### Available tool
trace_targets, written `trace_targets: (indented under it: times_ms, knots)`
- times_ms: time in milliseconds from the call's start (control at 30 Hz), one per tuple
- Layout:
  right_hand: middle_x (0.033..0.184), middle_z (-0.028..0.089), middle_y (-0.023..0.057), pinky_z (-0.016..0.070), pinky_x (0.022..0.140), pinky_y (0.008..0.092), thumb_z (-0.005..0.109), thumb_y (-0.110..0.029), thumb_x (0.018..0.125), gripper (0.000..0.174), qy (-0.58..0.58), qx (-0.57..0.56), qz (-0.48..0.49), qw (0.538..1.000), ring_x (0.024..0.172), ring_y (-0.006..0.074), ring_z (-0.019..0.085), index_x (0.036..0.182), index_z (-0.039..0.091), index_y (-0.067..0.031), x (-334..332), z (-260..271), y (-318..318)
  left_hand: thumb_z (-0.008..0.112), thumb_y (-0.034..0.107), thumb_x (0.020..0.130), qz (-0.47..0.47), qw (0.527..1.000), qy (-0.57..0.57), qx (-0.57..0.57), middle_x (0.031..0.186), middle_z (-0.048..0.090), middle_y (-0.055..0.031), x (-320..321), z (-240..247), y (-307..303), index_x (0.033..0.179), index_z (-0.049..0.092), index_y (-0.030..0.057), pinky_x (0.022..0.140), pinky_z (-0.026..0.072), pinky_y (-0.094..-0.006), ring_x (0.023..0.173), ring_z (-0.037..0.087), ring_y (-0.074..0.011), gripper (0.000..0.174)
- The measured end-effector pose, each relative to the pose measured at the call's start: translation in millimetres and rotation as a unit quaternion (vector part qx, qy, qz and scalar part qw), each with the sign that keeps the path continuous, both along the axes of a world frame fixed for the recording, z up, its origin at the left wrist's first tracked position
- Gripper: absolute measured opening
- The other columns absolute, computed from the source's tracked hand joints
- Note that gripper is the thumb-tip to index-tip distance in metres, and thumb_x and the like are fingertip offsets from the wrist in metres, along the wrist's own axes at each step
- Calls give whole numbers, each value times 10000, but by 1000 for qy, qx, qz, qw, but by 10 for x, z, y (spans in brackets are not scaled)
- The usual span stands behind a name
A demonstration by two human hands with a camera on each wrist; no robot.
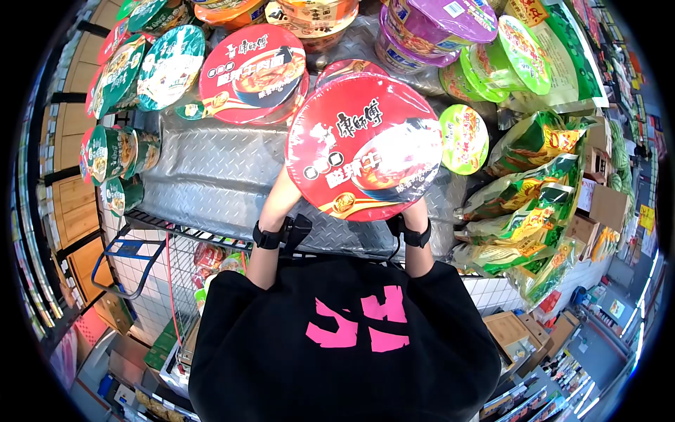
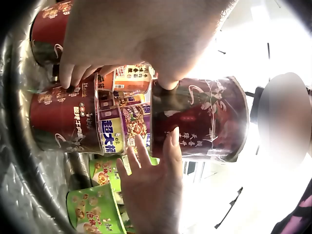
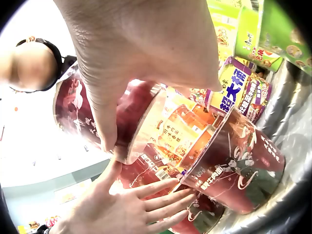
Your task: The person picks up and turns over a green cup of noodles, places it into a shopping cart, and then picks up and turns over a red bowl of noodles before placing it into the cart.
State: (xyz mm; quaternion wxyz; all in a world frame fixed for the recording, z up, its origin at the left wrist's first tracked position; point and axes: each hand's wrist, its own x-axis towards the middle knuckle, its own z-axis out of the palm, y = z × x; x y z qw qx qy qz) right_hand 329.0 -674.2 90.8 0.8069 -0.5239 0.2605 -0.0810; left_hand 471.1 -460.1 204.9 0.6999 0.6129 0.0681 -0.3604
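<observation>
A large red noodle tub (image 1: 365, 148) (image 2: 200, 119) (image 3: 83, 107) is held up between both hands, its lid facing the head camera. In the left wrist view my left hand (image 2: 126, 39) has its thumb against the tub's lower side, and my right hand (image 2: 151, 190) grips from across, thumb on the wall, fingers spread by the base. The right wrist view shows my right hand (image 3: 146, 44) with the thumb along the tub and my left hand (image 3: 131, 204) opposite. The head view hides most fingers under the tub. Other red tubs (image 1: 253, 74) (image 2: 66, 119) (image 3: 239, 165) stand just beyond.
Green-lidded tubs (image 1: 171, 67) stand at the left, purple tubs (image 1: 439, 32) at the back, and light green tubs (image 1: 464, 138) right of the held one. Green and yellow bags (image 1: 527, 204) line the right side of the metal shelf (image 1: 211, 172). A wire rack (image 1: 186, 264) is below.
</observation>
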Motion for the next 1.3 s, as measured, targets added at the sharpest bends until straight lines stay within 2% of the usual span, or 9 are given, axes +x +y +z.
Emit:
trace_targets:
  times_ms: [133,333,567,767,800,867,1067,1167,1300]
  knots:
    - [1181,552,92,444,898,311,693,-52,766,527,-4,1,5,1000,1043,177,547,1232,454,8,-62,60,31,675,147,823,1,994,-86,-60,1265,487,-85,-119,-111,120,1309,372,-14,962,379,-304,1137,446,-136,595]
    - [1185,548,94,442,900,311,696,-52,762,538,-12,0,16,1000,1047,177,545,1236,447,7,-132,136,76,669,161,829,5,989,-125,-75,1291,465,-96,-227,-79,184,1326,355,-7,985,354,-312,1165,424,-142,612]
    - [1190,543,95,439,903,310,700,-52,758,552,-24,5,38,999,1051,177,542,1241,439,6,-195,199,124,648,156,829,20,990,-140,-16,1348,400,-107,-367,166,208,1366,300,6,1032,297,-308,1231,360,-156,657]
    - [1195,539,96,437,906,310,703,-51,754,563,-34,12,70,997,1054,178,540,1245,432,5,-270,244,218,596,169,865,36,961,-265,-76,1366,392,-115,-522,137,326,1374,303,1,1041,282,-301,1240,356,-161,610]
    - [1195,538,96,437,906,310,703,-51,754,565,-35,14,75,996,1055,178,540,1246,430,4,-282,256,238,596,169,865,41,960,-267,-74,1366,392,-115,-566,194,342,1374,303,1,1041,282,-301,1240,356,-161,610]
    - [1197,537,97,436,907,310,704,-51,752,569,-38,16,89,995,1056,178,539,1247,428,4,-307,278,269,590,169,873,70,985,-148,-56,1339,430,-106,-673,345,373,1352,343,-7,1024,308,-302,1215,388,-155,567]
    - [1201,533,98,434,910,310,708,-51,749,581,-45,19,122,991,1060,178,537,1251,421,3,-388,320,358,571,179,892,74,955,-267,-107,1309,461,-96,-898,201,531,1343,362,-9,998,338,-294,1186,414,-141,531]
    - [1203,531,98,432,911,310,709,-51,747,587,-51,18,137,989,1061,179,535,1253,417,2,-404,343,382,561,196,901,100,969,-217,-68,1299,472,-89,-1075,359,580,1341,366,-10,982,354,-287,1174,424,-133,523]
    - [1206,528,99,431,913,310,711,-51,744,594,-58,17,160,985,1064,179,534,1256,413,2,-455,383,413,545,217,913,93,950,-288,-76,1296,477,-85,-1227,352,666,1342,368,-8,971,365,-284,1166,431,-129,516]
